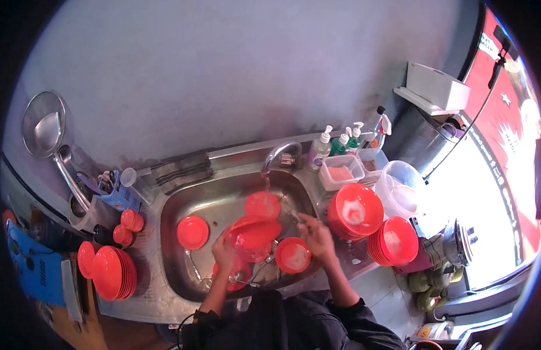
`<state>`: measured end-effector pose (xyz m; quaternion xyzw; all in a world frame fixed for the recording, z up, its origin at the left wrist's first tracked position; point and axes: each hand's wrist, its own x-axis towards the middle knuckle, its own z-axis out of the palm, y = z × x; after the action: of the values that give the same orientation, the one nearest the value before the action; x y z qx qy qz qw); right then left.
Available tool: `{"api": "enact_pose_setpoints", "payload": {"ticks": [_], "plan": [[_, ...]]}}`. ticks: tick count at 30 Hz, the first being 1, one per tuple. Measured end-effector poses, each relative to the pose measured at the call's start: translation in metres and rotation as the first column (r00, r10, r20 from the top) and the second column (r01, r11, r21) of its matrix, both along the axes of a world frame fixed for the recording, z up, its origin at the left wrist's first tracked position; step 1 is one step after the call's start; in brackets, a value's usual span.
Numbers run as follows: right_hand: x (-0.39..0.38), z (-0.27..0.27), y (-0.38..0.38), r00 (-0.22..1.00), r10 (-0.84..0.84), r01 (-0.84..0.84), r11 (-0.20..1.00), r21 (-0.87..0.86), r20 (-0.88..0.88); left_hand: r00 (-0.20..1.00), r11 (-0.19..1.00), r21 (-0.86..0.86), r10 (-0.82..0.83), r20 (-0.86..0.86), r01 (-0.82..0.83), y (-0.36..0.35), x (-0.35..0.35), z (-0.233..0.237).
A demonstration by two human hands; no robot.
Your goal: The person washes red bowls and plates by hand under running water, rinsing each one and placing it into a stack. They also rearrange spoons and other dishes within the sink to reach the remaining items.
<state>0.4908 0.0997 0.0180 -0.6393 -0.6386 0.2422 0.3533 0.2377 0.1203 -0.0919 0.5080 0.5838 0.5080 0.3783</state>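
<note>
My left hand (223, 254) grips a tilted red bowl (253, 232) over the middle of the sink. Closed fingers on my right hand (318, 236) sit just right of that bowl; a thin shiny thing shows by the fingertips, too small to name. Water runs from the faucet (280, 153) onto a red plate (263, 204) behind the bowl. Below my right hand lies a soapy red bowl (293, 255). Another red bowl (240, 273) is partly hidden beside my left wrist. Several pieces of cutlery (193, 265) lie on the sink floor, and a small red plate (193, 233) rests at its left.
Soapy red bowls stand stacked (356, 211) right of the sink, beside a second stack (399, 241). Stacked red plates (111, 273) and small red cups (131, 220) are on the left. Pump bottles (320, 149) and a plastic tub (341, 171) line the back right.
</note>
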Motion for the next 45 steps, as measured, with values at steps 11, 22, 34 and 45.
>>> {"api": "enact_pose_setpoints", "payload": {"ticks": [11,22,34,45], "plan": [[0.09,0.007,-0.031,0.788,-0.207,0.343,0.93,-0.134,0.581,0.595,0.762,0.621,0.589,-0.547,-0.183,-0.046,-0.091,0.082],[0.003,0.021,-0.003,0.979,-0.15,0.151,0.989,-0.005,-0.136,0.449,0.694,0.707,0.593,-0.668,0.135,-0.035,-0.085,0.099],[-0.05,-0.101,0.066,-0.45,-0.426,-0.236,0.904,-0.356,-0.784,0.606,0.994,0.113,0.084,-0.791,0.01,-0.014,0.003,0.063],[-0.026,-0.13,0.099,-0.83,-0.267,-0.137,0.949,-0.286,-0.489,0.641,0.949,-0.156,0.058,-0.765,-0.273,-0.04,-0.029,0.025]]}}
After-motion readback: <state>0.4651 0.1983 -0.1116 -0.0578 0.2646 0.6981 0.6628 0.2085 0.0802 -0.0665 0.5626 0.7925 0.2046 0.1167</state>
